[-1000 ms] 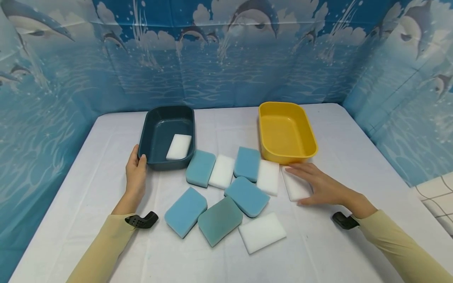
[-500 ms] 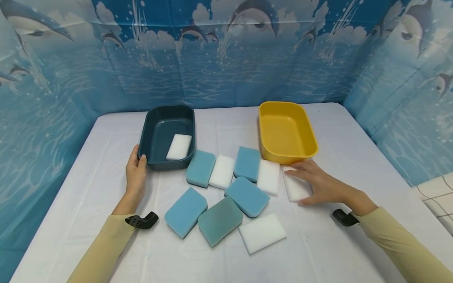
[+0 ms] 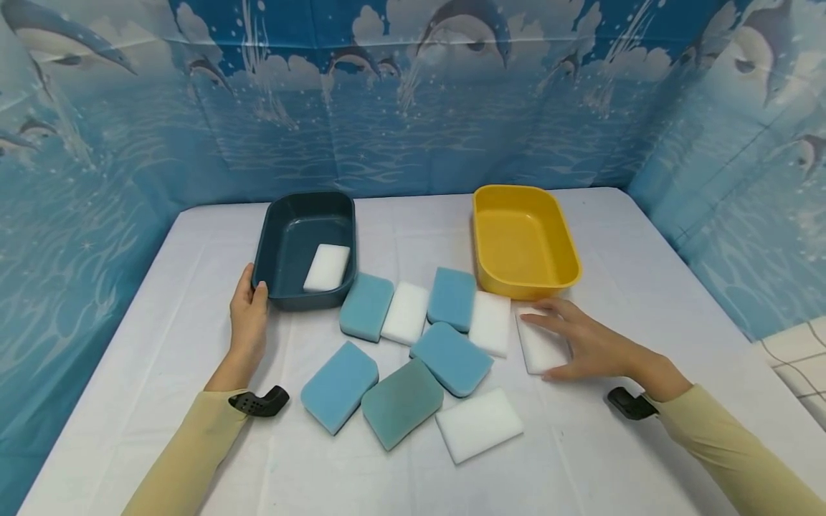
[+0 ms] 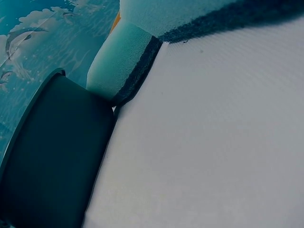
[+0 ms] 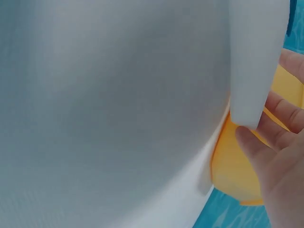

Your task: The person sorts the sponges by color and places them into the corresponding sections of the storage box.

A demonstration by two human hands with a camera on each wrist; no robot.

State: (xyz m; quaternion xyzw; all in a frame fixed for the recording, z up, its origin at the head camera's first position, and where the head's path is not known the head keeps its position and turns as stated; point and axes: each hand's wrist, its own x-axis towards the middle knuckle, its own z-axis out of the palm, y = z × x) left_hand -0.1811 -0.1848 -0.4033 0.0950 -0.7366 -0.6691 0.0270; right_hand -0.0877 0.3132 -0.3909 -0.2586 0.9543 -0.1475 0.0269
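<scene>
In the head view my left hand (image 3: 248,320) holds the near left corner of a dark teal plastic basin (image 3: 287,244), thumb at the front wall and fingers along the side. A white sponge (image 3: 327,268) lies inside it. My right hand (image 3: 587,345) spans another white sponge (image 3: 539,344) flat on the table, thumb at its near edge and fingers at its far end. The right wrist view has the thumb and fingers (image 5: 256,142) against that sponge's end. The left wrist view shows the basin's wall (image 4: 52,156) but not the hand.
A yellow basin (image 3: 525,251) stands behind the right hand. Several blue sponges (image 3: 338,387) and white sponges (image 3: 479,424) lie between the hands, along with a greener sponge (image 3: 402,403). A dolphin-print curtain (image 3: 413,143) borders the white-covered table (image 3: 310,476).
The right hand and the white sponge under it have shifted slightly nearer, away from the yellow basin. The left hand and the teal basin have stayed put.
</scene>
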